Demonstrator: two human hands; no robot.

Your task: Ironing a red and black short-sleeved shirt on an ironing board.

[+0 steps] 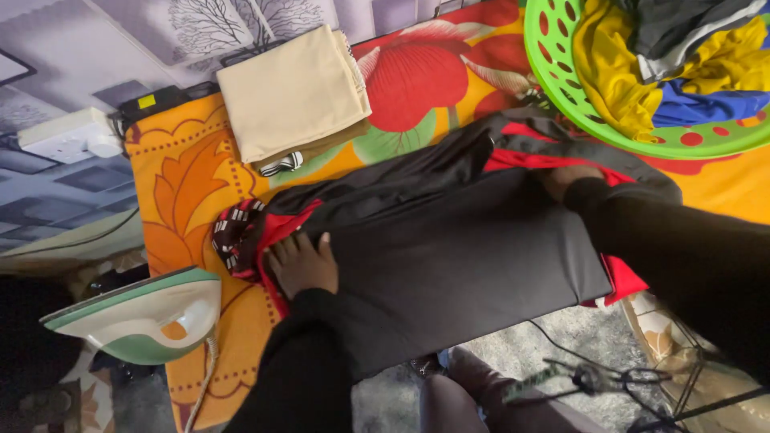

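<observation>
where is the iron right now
In the head view the iron stands at lower left on the orange floral cover, just left of the left hand pressing the black garment.

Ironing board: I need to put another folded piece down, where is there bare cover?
Bare cover shows between the folded beige cloth and the iron, left of the left hand. The middle is crowded by the black garment; the green basket fills the far corner.
</observation>
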